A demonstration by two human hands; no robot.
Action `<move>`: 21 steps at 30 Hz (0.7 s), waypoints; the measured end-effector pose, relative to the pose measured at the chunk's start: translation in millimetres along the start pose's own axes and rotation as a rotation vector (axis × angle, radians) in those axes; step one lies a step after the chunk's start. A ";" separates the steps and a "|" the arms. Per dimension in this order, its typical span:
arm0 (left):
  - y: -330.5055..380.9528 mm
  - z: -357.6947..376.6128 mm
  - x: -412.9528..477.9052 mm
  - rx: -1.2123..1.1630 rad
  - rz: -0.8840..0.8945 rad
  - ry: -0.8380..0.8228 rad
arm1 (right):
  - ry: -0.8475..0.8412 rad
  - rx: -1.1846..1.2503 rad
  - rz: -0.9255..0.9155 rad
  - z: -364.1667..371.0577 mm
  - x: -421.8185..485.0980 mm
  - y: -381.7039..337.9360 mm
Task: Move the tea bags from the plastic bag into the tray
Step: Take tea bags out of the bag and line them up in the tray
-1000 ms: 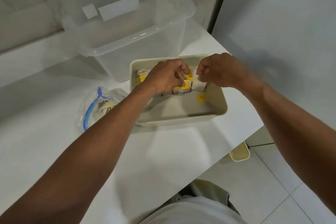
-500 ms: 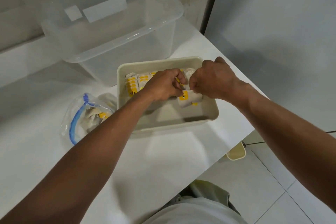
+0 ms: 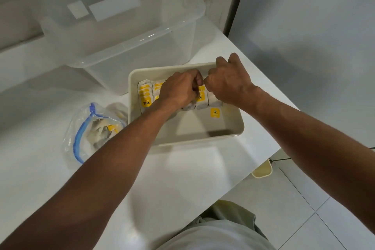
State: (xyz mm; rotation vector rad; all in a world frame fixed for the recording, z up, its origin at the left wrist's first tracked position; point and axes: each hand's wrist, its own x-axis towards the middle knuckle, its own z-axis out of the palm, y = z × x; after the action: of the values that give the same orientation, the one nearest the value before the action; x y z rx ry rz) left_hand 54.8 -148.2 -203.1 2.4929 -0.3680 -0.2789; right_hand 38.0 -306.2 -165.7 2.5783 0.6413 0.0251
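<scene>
Tea bags (image 3: 145,98) in tray (image 3: 203,140), others in plastic bag (image 3: 89,128)

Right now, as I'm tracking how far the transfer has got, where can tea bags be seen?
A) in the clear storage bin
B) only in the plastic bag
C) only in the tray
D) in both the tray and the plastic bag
D: a row of tea bags stands in the tray, and leftover tea bags with a yellow tag lie inside the plastic bag.
</scene>
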 end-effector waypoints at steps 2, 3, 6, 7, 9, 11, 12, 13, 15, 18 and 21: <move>-1.7 1.3 0.5 -0.008 0.019 0.004 | -0.004 -0.004 -0.001 0.6 1.9 -1.6; -2.8 2.4 0.6 -0.018 0.030 0.009 | -0.013 -0.004 -0.003 0.9 2.1 -1.9; -6.1 2.8 0.9 -0.040 0.040 0.030 | -0.043 -0.003 -0.001 -1.2 1.6 0.3; -6.9 2.4 1.1 -0.039 0.039 0.029 | -0.049 -0.001 0.007 -2.5 1.6 1.2; -7.8 2.3 2.3 -0.033 0.040 0.014 | -0.046 0.016 0.036 -3.9 1.9 1.5; -7.5 2.2 3.6 -0.019 0.036 0.007 | -0.031 0.036 0.057 -4.0 2.7 0.5; -7.2 1.9 3.6 -0.007 0.033 0.012 | -0.025 0.045 0.059 -3.4 2.9 -0.1; -6.6 0.6 2.5 0.009 0.034 0.022 | -0.016 0.056 0.059 -3.0 2.7 -0.7; -4.8 -2.8 -3.1 0.058 0.044 0.054 | 0.004 0.084 0.068 -3.3 1.0 -1.0; -4.6 -10.3 -20.2 0.168 0.059 0.072 | 0.059 0.112 0.095 -6.7 -7.9 2.5; -10.1 -16.5 -42.6 0.320 0.174 -0.057 | 0.068 0.057 0.104 -16.4 -25.0 1.9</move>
State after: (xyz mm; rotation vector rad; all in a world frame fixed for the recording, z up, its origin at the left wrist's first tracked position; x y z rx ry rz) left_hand 21.3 -117.7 -191.0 2.7455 -0.6966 -0.2355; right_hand 14.5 -311.5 -148.0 2.6734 0.5387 0.1310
